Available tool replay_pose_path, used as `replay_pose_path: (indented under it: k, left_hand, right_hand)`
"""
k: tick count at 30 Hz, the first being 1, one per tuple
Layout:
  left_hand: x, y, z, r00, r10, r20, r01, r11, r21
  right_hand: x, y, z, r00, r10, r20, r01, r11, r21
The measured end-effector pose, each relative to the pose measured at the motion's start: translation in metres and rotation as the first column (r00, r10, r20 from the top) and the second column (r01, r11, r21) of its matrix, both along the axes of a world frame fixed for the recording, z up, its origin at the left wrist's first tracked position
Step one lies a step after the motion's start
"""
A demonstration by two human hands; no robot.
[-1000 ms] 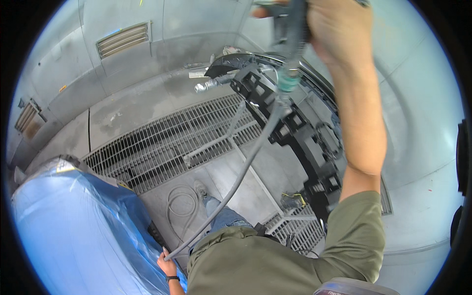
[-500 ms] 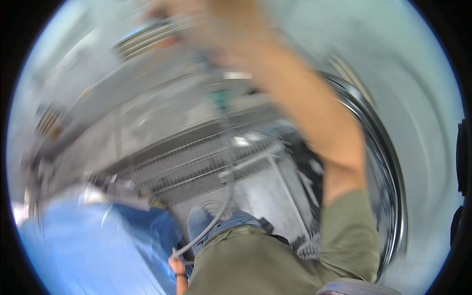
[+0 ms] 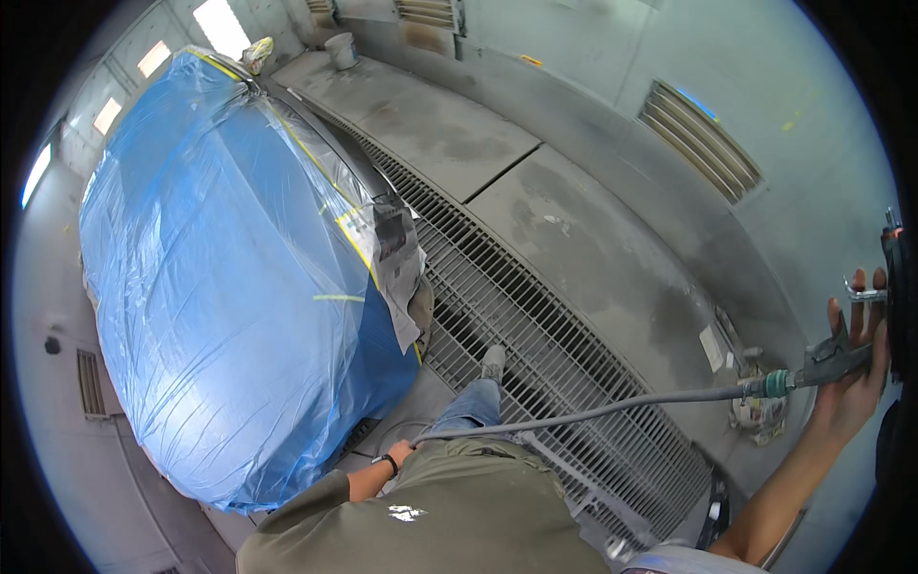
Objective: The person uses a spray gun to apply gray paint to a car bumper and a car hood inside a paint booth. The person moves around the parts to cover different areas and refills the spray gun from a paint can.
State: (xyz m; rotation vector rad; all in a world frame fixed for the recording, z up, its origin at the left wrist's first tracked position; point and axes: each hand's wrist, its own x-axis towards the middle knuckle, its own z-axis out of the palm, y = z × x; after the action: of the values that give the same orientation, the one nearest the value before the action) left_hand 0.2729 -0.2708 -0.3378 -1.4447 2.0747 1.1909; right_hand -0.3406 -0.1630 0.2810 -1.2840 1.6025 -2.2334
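My right hand [image 3: 849, 392] grips a dark spray gun [image 3: 828, 360] at the far right, fingers reaching up around it; its upper part, near the dark rim of the picture, is hard to make out. A green coupling [image 3: 776, 383] joins the gun to a grey hose [image 3: 612, 407], which sweeps across my body. My left hand [image 3: 402, 453] is closed on this hose at waist height. Beside my left side stands a vehicle [image 3: 220, 287] wrapped in blue plastic sheeting, with yellow tape and newspaper [image 3: 402, 273] along its right side.
A long floor grating [image 3: 564, 344] runs beside the vehicle under my foot [image 3: 492, 364]. The grey booth wall [image 3: 593, 67] with louvred vents [image 3: 698, 139] is beyond. A bucket [image 3: 341, 50] sits against it at the back, and pale crumpled items [image 3: 755, 411] lie beyond the hose.
The view has swung, bringing the whole covered vehicle into sight, while most of the black part on its stand has left the picture. My right hand has moved from top centre to far right.
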Motion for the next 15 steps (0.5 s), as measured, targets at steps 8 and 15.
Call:
replay_pose_path:
  k: [8,15]
  left_hand:
    - [-0.140,-0.128,0.076,0.973,0.193,0.124,-0.210,0.968,0.139]
    - [-0.227,-0.148,0.085,0.862,0.449,0.236,-0.488,0.861,0.143]
  right_hand:
    - [-0.073,-0.193,-0.044,0.967,0.251,0.038,-0.253,0.966,0.047]
    - [-0.155,-0.347,-0.095,0.858,0.506,0.085,-0.513,0.850,0.122]
